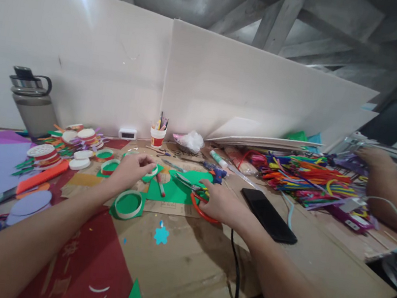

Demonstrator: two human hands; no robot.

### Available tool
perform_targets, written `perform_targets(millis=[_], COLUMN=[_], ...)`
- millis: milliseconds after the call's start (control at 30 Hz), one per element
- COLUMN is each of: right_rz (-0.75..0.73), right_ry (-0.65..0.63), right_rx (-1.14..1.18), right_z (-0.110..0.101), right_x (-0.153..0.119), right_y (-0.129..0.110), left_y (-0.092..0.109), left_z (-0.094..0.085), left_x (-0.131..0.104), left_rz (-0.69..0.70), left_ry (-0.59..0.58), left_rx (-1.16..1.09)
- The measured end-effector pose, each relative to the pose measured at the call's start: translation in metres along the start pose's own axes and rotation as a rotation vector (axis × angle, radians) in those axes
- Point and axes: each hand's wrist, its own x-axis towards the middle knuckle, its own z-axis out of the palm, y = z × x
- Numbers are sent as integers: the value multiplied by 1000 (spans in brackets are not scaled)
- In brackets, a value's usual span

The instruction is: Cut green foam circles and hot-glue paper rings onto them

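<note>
My left hand is closed, its fingertips pinching at the edge of a small white ring with green inside it. Under my right hand are scissors with orange-red handles; my fingers grip them, and the blades point left over green paper. A red-and-white marker lies between the hands on that sheet. Nearer me, a larger white ring rests on a green piece. Two red-and-white rings, one of them this ring, lie left of my left hand.
A black phone lies right of my right hand, with a black cable below. Colourful pipe cleaners are heaped at right, near another person's arm. A grey bottle and orange utility knife are at left.
</note>
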Motion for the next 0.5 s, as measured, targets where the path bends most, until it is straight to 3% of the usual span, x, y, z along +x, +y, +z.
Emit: perform_targets(millis=[167, 267, 500], right_rz=[36, -22, -122], right_ry=[80, 68, -37], right_rx=[498, 806, 1126], right_z=[-9, -17, -26], right_x=[2, 0, -6], right_y=[-8, -19, -61], left_y=[6, 6, 15], left_z=[2, 5, 9], left_x=[-1, -2, -5], left_rz=[-134, -140, -178], left_ry=[-34, -93, -182], left_rx=[-182, -349, -908])
